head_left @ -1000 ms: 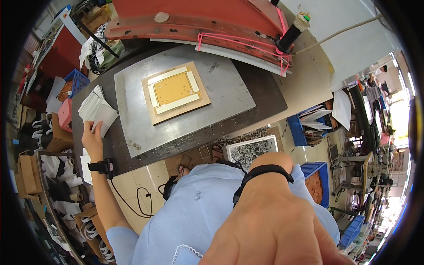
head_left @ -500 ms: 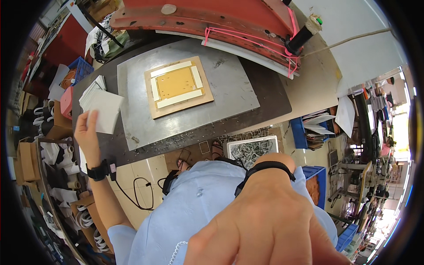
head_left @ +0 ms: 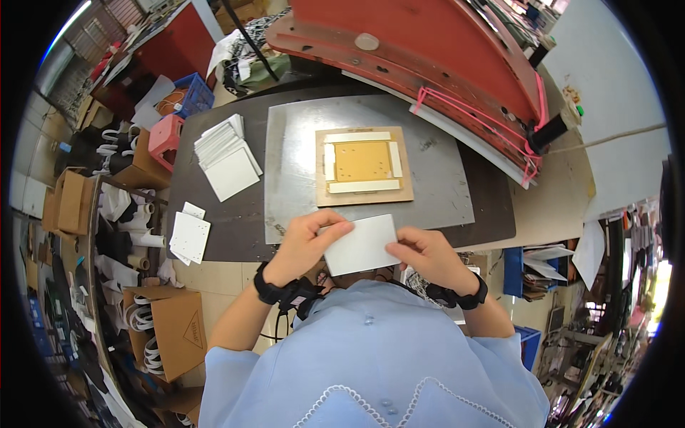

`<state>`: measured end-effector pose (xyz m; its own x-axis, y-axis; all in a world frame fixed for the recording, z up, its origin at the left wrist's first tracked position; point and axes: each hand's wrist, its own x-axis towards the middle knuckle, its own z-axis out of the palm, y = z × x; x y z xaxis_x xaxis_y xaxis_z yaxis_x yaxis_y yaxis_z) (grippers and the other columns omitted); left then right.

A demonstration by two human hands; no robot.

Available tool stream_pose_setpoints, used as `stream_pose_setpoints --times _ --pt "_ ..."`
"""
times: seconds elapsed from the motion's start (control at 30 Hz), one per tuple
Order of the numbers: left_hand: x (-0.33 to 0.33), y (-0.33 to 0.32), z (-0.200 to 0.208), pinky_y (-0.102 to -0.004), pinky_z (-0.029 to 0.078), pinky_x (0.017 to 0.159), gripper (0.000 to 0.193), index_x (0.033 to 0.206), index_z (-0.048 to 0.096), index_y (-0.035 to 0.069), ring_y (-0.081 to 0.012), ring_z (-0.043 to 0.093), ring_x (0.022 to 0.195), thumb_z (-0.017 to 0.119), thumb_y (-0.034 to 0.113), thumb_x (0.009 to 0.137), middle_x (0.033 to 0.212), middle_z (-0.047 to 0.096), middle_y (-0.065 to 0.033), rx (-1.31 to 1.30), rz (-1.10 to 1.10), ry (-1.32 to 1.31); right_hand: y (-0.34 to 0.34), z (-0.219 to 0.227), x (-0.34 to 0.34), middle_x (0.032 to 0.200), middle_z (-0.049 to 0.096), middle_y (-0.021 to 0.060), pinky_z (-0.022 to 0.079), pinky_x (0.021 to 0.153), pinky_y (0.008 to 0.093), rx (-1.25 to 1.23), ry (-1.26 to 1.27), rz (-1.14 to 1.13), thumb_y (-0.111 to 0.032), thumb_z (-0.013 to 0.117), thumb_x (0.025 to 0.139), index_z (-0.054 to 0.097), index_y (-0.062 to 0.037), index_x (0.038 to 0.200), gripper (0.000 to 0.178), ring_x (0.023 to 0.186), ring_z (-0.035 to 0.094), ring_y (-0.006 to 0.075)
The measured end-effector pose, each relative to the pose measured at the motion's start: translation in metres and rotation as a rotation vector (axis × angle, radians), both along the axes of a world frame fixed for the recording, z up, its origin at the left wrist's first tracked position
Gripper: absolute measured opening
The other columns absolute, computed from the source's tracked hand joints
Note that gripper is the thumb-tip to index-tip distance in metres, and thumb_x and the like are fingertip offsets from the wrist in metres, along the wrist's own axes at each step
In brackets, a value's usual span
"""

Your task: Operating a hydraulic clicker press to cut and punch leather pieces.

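Between my hands, just in front of the table's near edge, is a blank white rectangular sheet (head_left: 360, 247). My left hand (head_left: 312, 240) pinches its left side with the thumb on top. At its right edge my right hand (head_left: 422, 255) grips it between thumb and fingers. Beyond them a square wooden cutting die (head_left: 365, 199), with a yellow centre and pale strips along its sides, lies on a metal plate (head_left: 292, 135). A fanned stack of white sheets (head_left: 232, 178) rests left of the plate. Nearer me is a smaller pile of white pieces with small holes (head_left: 191, 237).
A red press arm (head_left: 407, 53) with pink cord spans the far right side above the dark table (head_left: 250, 246). On the left stand a pink stool (head_left: 166, 140), a blue crate (head_left: 194, 96) and cardboard boxes (head_left: 171, 332). A blue bin (head_left: 513, 271) with sheets is at right.
My left hand has brought a white sheet from the stack to in front of me. My right hand has come down from close to the camera and taken its right edge. The view has shifted.
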<state>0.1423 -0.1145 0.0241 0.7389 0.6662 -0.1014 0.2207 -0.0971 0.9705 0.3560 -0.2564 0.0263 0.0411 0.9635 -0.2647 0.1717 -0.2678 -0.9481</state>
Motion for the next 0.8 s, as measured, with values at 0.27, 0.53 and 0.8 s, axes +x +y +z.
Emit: stream_pose_setpoints --times 0.27,0.53,0.8 --pt "0.016 0.058 -0.021 -0.0402 0.042 0.101 0.035 0.13 0.048 0.002 -0.0382 0.05 0.123 0.051 0.009 0.096 0.134 0.051 -0.0222 0.818 0.063 0.085 0.065 -0.02 0.045 0.073 0.064 0.0055 0.044 0.048 0.0203 0.094 0.058 -0.412 -0.022 0.061 0.094 0.059 0.003 0.1 0.026 0.055 0.055 0.0066" --pt "0.028 0.073 -0.04 -0.0408 0.044 0.099 0.034 0.127 0.048 -0.003 -0.0377 0.052 0.119 0.051 0.008 0.095 0.13 0.054 -0.021 0.787 0.036 0.077 0.114 -0.04 0.041 0.071 0.063 0.008 0.044 0.044 0.0213 0.111 0.129 -0.351 -0.019 0.063 0.093 0.058 0.0046 0.098 0.024 0.054 0.056 0.0086" --pt "0.033 0.072 -0.038 -0.0397 0.044 0.099 0.035 0.128 0.049 -0.002 -0.0362 0.05 0.118 0.052 0.013 0.096 0.129 0.052 -0.019 0.786 0.051 0.127 0.118 -0.041 0.044 0.07 0.064 0.0088 0.044 0.044 0.0212 0.106 0.069 -0.332 -0.018 0.062 0.093 0.058 0.0052 0.097 0.023 0.054 0.057 0.0085"
